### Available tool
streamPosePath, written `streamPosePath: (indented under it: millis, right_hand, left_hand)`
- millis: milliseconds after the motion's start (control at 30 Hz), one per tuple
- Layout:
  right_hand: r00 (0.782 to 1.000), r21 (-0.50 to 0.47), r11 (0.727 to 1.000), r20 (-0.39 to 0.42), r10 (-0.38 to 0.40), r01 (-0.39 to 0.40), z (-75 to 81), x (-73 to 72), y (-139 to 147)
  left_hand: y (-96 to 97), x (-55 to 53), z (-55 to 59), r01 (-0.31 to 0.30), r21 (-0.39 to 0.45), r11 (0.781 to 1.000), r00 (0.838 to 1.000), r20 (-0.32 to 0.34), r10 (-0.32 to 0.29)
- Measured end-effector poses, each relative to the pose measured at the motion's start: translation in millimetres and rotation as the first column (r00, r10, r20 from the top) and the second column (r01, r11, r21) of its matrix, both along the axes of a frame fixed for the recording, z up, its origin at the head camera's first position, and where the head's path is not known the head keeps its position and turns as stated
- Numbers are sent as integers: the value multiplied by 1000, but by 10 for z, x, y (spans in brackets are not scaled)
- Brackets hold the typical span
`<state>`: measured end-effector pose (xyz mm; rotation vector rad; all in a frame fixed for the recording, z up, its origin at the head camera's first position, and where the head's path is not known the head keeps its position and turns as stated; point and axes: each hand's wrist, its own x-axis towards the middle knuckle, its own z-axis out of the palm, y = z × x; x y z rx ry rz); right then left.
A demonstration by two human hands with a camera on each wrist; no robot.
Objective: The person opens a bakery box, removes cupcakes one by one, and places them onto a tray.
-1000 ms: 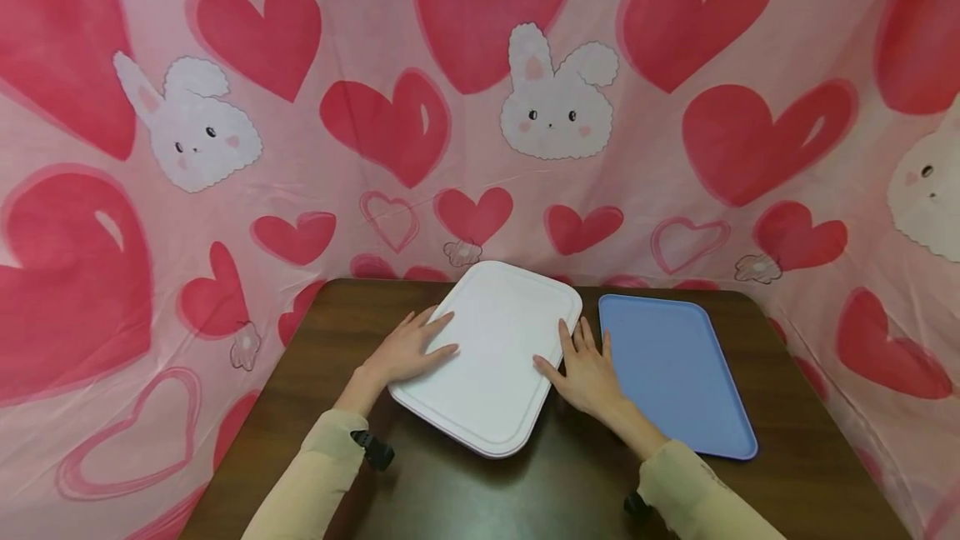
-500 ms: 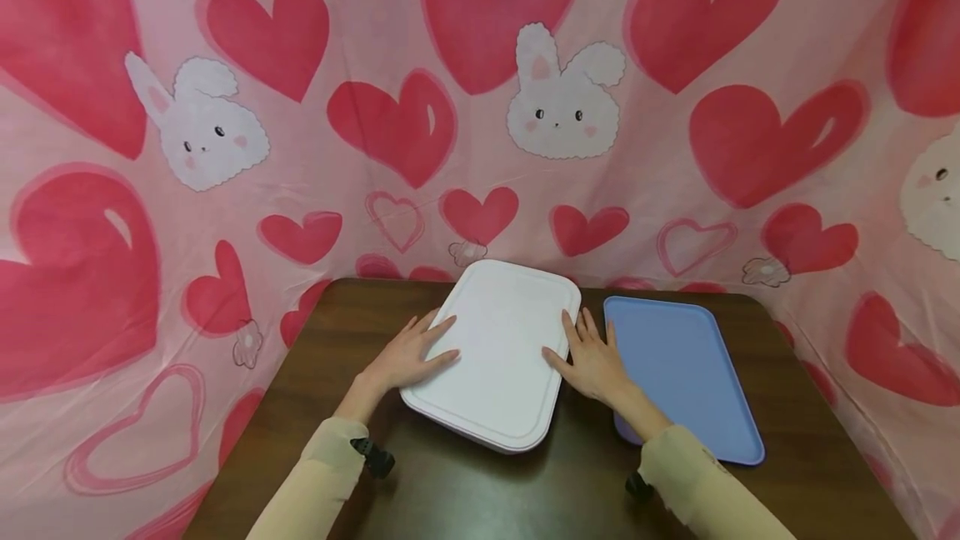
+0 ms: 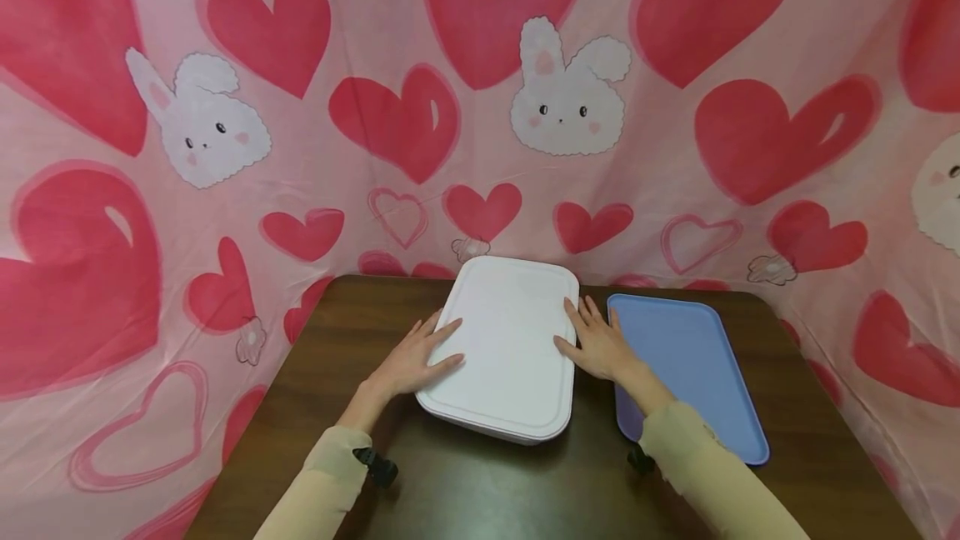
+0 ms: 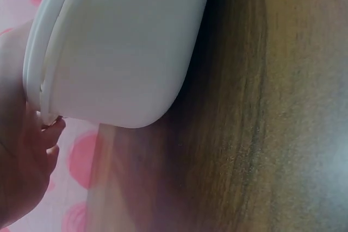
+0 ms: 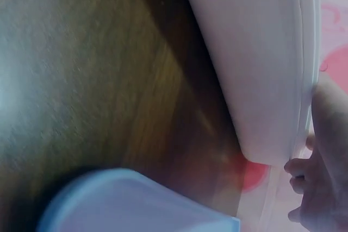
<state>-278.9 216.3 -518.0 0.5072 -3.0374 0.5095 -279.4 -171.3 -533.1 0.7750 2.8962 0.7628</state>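
A white rectangular storage box with a rounded white lid (image 3: 506,344) sits on the table in the head view. My left hand (image 3: 408,363) grips its left edge, with thumb and index finger lying on the lid. On the opposite long edge, my right hand (image 3: 600,347) holds the rim with its thumb on the lid. In the left wrist view the other fingers (image 4: 53,134) curl at the rim, above the tall box wall (image 4: 125,42). The right wrist view has the fingers (image 5: 296,169) bent at the rim beside the box wall (image 5: 255,52). The box's contents are hidden.
Right of the box lies a shallow blue tray (image 3: 686,373), partly covered by the right forearm. Both stand on a dark wooden table (image 3: 480,498). A pink cloth (image 3: 352,140) with hearts and rabbits hangs behind the table and along its sides.
The box has turned, its near end swinging to the right so that it stands straighter to the table. Both hands have stayed on its edges; the right hand has moved slightly outward and away.
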Motion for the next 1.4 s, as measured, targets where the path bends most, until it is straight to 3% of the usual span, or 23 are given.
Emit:
streamPosePath:
  millis: [633,1033,1200,1400]
  right_hand:
    - [997,49,997,62,53,-56,42,-274,153]
    - [995,61,996,85,53,-59,37,-378,172]
    - [996,57,997,81,44,-49,47,-361,157]
    - [998,33,999,61,17,-19,120,-215,67]
  left_hand:
    - [97,191,47,-27,38,999,999,28,26]
    - [131,215,17,-19,33,999,999,37,17]
    - [128,196,14,-9,41,999,999,32,7]
    - [122,174,17,-23,19,1000,999,31,22]
